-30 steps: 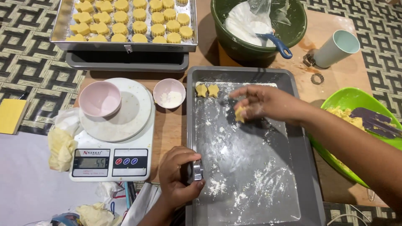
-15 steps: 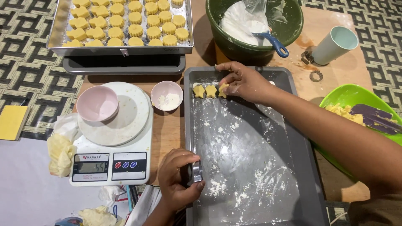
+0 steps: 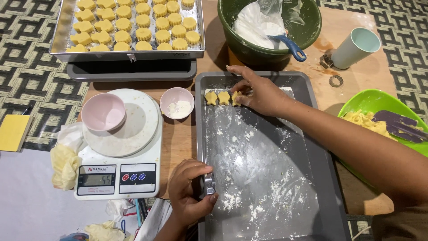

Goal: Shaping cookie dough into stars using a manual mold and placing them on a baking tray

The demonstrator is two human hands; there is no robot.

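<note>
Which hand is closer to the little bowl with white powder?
The right hand is a bit closer to the small bowl, just across the tray's edge. The left hand is farther down, holding a metal cutter.

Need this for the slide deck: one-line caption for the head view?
Right hand sets a third dough piece on the floured grey tray; left hand holds a metal cutter.
</note>
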